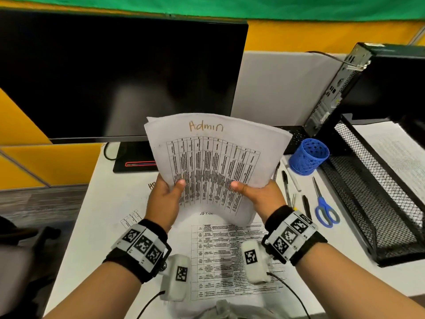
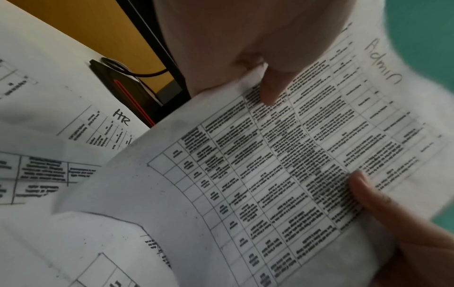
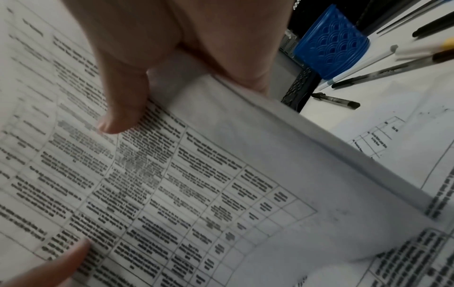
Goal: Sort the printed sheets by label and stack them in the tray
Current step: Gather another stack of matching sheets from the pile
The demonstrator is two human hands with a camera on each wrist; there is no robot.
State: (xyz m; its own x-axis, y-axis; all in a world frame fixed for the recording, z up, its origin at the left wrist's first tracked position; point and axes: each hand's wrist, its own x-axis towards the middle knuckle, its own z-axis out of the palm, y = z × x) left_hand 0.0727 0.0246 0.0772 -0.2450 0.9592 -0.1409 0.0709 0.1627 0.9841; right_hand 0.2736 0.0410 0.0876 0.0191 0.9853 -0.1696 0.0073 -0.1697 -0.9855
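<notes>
Both hands hold up a small bundle of printed sheets [image 1: 213, 157] with "Admin" handwritten on the top page, curved above the desk. My left hand [image 1: 166, 195] grips its left edge, thumb on the table print [image 2: 270, 91]. My right hand [image 1: 257, 192] grips the right edge, thumb [image 3: 123, 116] on the front. More printed sheets [image 1: 230, 256] lie flat on the desk beneath; one is marked "HR" [image 2: 121, 116]. The black mesh tray [image 1: 372, 199] stands at the right, with paper [image 1: 395, 148] on its upper level.
A dark monitor [image 1: 115, 72] stands close behind the sheets. A blue pen cup [image 1: 308, 156], several pens [image 1: 286, 185] and blue scissors [image 1: 324, 208] lie between the sheets and the tray. A computer tower [image 1: 379, 84] stands at the back right.
</notes>
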